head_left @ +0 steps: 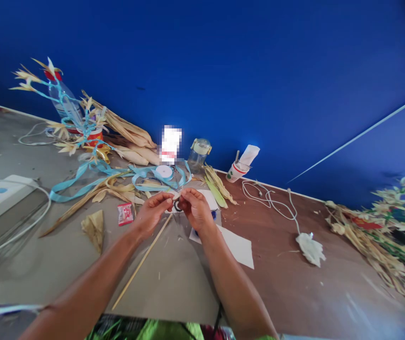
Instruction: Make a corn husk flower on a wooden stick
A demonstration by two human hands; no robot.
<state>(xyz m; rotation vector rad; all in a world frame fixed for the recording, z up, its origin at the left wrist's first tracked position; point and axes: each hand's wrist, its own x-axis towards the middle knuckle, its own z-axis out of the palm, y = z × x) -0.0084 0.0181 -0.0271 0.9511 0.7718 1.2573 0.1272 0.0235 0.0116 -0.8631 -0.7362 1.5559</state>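
My left hand (153,210) and my right hand (197,205) meet over the middle of the table, fingers pinched together. Between their fingertips is a small pale piece (176,194) that looks like corn husk; the fingers partly hide it. Just below the fingertips shows a dark ring, perhaps a scissors handle (177,206). A thin wooden stick (142,262) lies between my forearms. Behind the hands runs a light blue ribbon (74,189) with its white spool (164,171). White paper (239,245) lies under and beside my right forearm.
Dried husks (127,130) and blue-stemmed husk flowers (89,125) stand at the left back near a plastic bottle (65,101). A power strip (4,200) is at far left. Along the wall are a clear jar (198,156) and a cup (236,171). White flowers (404,203) lie far right.
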